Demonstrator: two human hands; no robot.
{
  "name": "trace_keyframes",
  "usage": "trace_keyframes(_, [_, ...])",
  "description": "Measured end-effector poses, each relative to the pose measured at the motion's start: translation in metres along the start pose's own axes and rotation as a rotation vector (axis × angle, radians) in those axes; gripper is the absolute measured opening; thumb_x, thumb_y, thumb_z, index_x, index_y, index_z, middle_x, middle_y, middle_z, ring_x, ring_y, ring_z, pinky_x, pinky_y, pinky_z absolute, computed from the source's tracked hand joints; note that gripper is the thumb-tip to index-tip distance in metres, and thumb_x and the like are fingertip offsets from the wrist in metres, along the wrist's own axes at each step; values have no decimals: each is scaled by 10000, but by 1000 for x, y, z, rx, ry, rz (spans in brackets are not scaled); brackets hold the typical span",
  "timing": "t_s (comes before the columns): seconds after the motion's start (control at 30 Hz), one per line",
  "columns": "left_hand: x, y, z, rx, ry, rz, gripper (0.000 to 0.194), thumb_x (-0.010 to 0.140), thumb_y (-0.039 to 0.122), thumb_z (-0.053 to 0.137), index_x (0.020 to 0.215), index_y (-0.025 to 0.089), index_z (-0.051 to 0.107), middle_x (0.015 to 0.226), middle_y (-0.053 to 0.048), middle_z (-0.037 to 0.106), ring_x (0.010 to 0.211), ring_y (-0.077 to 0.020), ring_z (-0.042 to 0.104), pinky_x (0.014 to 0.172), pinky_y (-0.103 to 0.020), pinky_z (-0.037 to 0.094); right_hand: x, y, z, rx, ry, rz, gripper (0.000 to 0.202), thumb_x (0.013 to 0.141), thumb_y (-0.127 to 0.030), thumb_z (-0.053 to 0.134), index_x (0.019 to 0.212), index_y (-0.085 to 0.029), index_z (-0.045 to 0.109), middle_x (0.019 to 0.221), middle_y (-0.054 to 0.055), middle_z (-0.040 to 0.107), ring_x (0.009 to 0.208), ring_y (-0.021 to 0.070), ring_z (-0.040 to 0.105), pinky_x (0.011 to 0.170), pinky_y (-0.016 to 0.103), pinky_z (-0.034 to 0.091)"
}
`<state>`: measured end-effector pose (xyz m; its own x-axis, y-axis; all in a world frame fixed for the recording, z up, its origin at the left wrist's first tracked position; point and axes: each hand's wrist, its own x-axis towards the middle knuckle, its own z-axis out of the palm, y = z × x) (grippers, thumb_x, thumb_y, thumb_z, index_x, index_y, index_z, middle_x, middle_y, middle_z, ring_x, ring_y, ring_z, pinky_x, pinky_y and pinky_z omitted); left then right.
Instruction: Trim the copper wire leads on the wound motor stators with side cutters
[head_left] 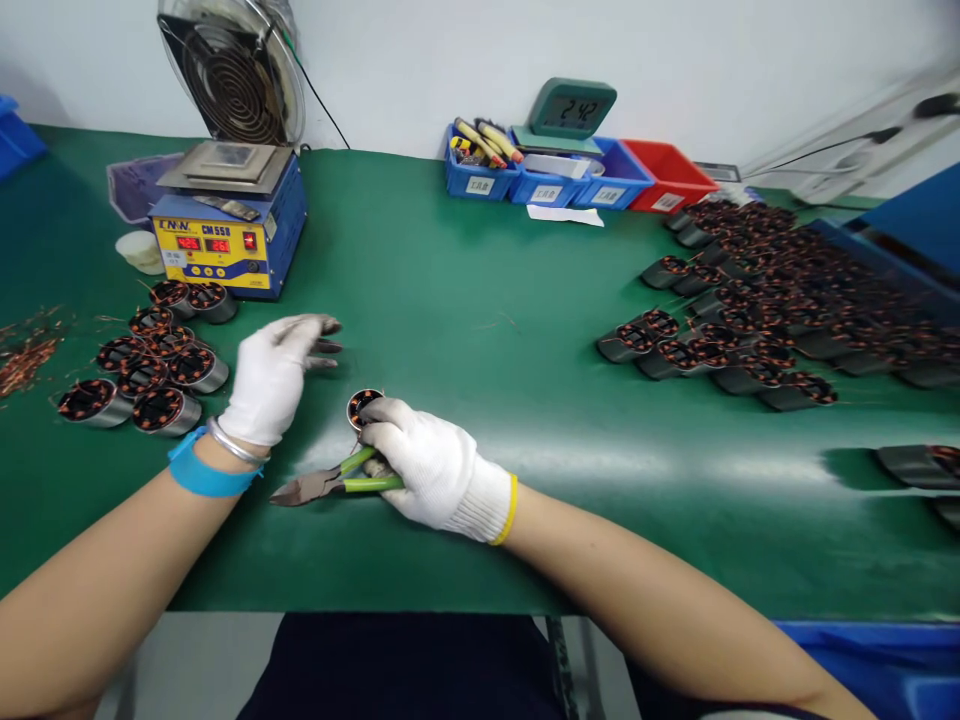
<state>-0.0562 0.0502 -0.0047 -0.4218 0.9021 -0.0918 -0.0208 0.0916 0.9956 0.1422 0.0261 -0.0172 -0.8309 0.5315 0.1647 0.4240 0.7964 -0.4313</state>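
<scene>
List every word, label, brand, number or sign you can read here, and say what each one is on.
"2:42": the green digital clock.
"CM558": the blue and yellow box; its brand lettering, red digits and small print are too unclear to quote.
"工具" (third character blurred): labels on the left blue bin, middle blue bin and right blue bin.
Red bin: label too small to read.
</scene>
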Motion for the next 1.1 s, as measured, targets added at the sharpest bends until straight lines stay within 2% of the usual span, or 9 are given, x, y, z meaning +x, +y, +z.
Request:
trace_keyframes(0.1, [-17, 7, 12, 98, -330, -208, 689, 655, 327, 808, 1273, 118, 585, 999, -106, 748, 886, -219, 707, 712, -292, 578, 1, 1, 0, -7, -17, 6, 300, 836, -260, 566, 1119, -161, 549, 1221, 139, 575, 857, 211, 620, 687, 330, 513])
trace_keyframes(0.17, [-25, 11, 19, 160, -359, -263, 696, 650, 297, 816, 1280, 108, 587, 911, -97, 757, 829, -222, 709, 699, -308, 575, 1, 1, -1, -17, -28, 13, 280, 840, -272, 563, 1099, -165, 552, 1185, 132, 585, 844, 213, 616, 683, 334, 511])
trace_keyframes(0.43, [9, 25, -12, -253, 57, 51, 289, 690, 227, 789, 949, 216, 663, 820, 15, 724, 819, -152, 700, 871, -330, 575, -1, 1, 4, -10, 44, -6, 335, 836, -260, 554, 1157, -164, 544, 1324, 128, 548, 894, 212, 634, 665, 316, 519])
trace_keyframes(0.57, [-1, 22, -13, 95, -331, -163, 732, 608, 269, 866, 1274, 173, 577, 1048, -87, 743, 976, -248, 701, 835, -364, 585, 0, 0, 2, -4, 55, -7, 316, 843, -260, 553, 1144, -161, 546, 1288, 132, 565, 894, 211, 632, 694, 318, 521])
trace_keyframes(0.63, [-11, 17, 0, 241, -400, -208, 796, 593, 278, 863, 1312, 126, 559, 989, -109, 751, 923, -272, 708, 764, -361, 591, 0, 0, 1, -5, 44, -7, 288, 845, -257, 554, 1116, -159, 551, 1250, 137, 576, 912, 216, 628, 723, 324, 523])
trace_keyframes(0.77, [-9, 10, 15, 97, -127, -53, 552, 676, 332, 789, 1152, 92, 644, 811, -70, 739, 821, -219, 714, 823, -344, 577, 1, -1, 3, 22, 17, 3, 319, 841, -262, 564, 1144, -166, 537, 1314, 150, 540, 970, 231, 631, 737, 341, 536])
trace_keyframes(0.87, [2, 11, 4, -83, -45, 5, 566, 695, 317, 774, 1196, 120, 599, 957, -94, 740, 898, -207, 716, 908, -354, 564, -2, -1, 3, 100, 82, 3, 383, 806, -275, 601, 1168, -174, 524, 1358, 150, 522, 1020, 237, 636, 773, 344, 550])
trace_keyframes(1.0, [2, 16, -14, -33, -424, -267, 742, 664, 240, 800, 1343, 155, 513, 1213, -174, 677, 1068, -283, 683, 953, -427, 546, -8, 5, -12, 181, 265, -35, 477, 799, -240, 576, 1262, -184, 474, 1353, 149, 539, 1236, 240, 541, 964, 364, 499])
trace_keyframes(1.1, [-7, 14, -11, 36, -580, -300, 763, 663, 237, 790, 1361, 106, 510, 1165, -199, 698, 1133, -325, 650, 996, -452, 508, -12, 20, -31, 74, 297, 126, 498, 792, -160, 510, 1290, -174, 487, 1241, 119, 617, 1150, 225, 584, 960, 359, 484])
